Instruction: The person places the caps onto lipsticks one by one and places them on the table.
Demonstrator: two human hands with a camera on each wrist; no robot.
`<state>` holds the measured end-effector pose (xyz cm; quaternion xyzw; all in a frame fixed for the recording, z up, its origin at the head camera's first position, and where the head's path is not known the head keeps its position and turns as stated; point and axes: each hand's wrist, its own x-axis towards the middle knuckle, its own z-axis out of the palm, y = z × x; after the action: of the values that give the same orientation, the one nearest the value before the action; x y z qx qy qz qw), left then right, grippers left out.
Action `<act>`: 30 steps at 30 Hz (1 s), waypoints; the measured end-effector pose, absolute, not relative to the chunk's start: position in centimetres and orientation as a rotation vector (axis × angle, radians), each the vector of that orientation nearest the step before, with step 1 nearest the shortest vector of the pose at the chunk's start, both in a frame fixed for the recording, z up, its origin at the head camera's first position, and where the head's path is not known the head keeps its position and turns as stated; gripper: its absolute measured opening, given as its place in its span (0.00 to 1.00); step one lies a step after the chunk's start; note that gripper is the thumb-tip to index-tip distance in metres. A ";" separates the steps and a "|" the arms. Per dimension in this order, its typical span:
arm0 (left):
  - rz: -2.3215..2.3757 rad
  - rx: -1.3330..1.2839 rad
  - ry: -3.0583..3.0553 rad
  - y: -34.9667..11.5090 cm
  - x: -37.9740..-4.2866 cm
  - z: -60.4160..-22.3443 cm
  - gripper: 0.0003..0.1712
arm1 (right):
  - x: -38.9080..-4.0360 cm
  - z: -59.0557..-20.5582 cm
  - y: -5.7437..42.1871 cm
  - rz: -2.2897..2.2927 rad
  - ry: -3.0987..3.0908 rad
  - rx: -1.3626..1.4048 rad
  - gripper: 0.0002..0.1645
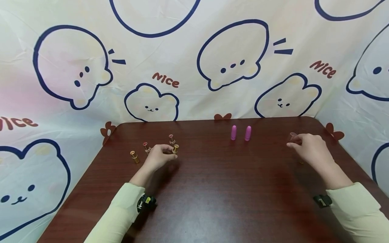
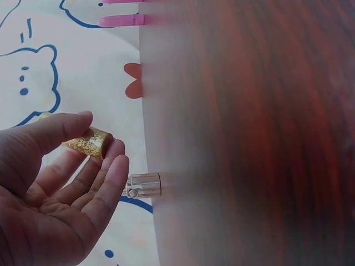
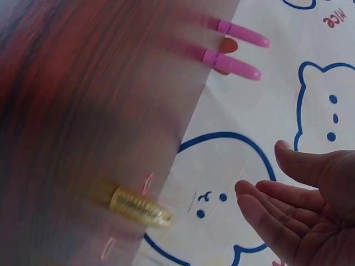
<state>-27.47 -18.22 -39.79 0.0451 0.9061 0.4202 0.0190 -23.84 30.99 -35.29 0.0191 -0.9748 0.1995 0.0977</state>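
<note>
The left hand (image 1: 158,157) rests on the dark wooden tabletop (image 1: 212,189), and its grip is closed on a small gold tube (image 1: 175,148). The left wrist view shows this best: thumb and fingertips (image 2: 113,158) pinch the glittery gold tube (image 2: 89,141), whose far end is covered by the thumb. Just beyond the fingers stands a clear-and-silver tube (image 2: 143,185); in the head view it is the small one (image 1: 172,138) behind the hand. A red-topped tube (image 1: 146,146) stands just left of the hand, partly hidden by the knuckles, and another gold tube (image 1: 134,157) stands further left, apart from the rest.

The right hand (image 1: 310,148) hovers near the right edge of the tabletop. In the right wrist view its fingers (image 3: 277,208) are loosely curved with the palm bare, so the grip is wide and holds nothing. At its fingertips in the head view is a faint clear cap (image 1: 292,135), too pale and blurred to tell whether it is touched. A ribbed yellow cap (image 3: 138,206) lies on its side on the tabletop near this hand; in the head view the hand hides nearly all of it.

Two pink caps (image 1: 240,133) stand side by side at the back of the tabletop, between the hands. Both wrist views smear the tabletop heavily.
</note>
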 end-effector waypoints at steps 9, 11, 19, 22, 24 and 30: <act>1.314 0.153 2.799 -18.1 -27.5 -39.6 0.15 | -23.5 -35.8 33.2 0.565 -2.991 0.012 0.23; 1.315 0.155 2.795 -18.0 -27.5 -39.5 0.15 | -23.5 -36.0 33.7 0.552 -3.014 0.007 0.22; 1.300 0.164 2.793 -17.9 -27.6 -39.5 0.14 | -23.8 -36.8 34.9 0.511 -3.065 -0.023 0.18; 1.299 0.170 2.791 -17.9 -27.6 -39.5 0.14 | -23.7 -37.1 35.1 0.522 -3.090 -0.038 0.15; 1.298 0.174 2.789 -17.9 -27.6 -39.5 0.13 | -23.7 -37.4 35.1 0.539 -3.106 -0.043 0.15; 1.297 0.183 2.788 -17.7 -27.6 -39.5 0.13 | -23.8 -38.2 35.1 0.557 -3.123 -0.051 0.13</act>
<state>-27.57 -17.74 -39.47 0.0595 0.9047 0.4207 0.0305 -23.85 35.14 -38.16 -0.0161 -0.9842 0.1757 -0.0158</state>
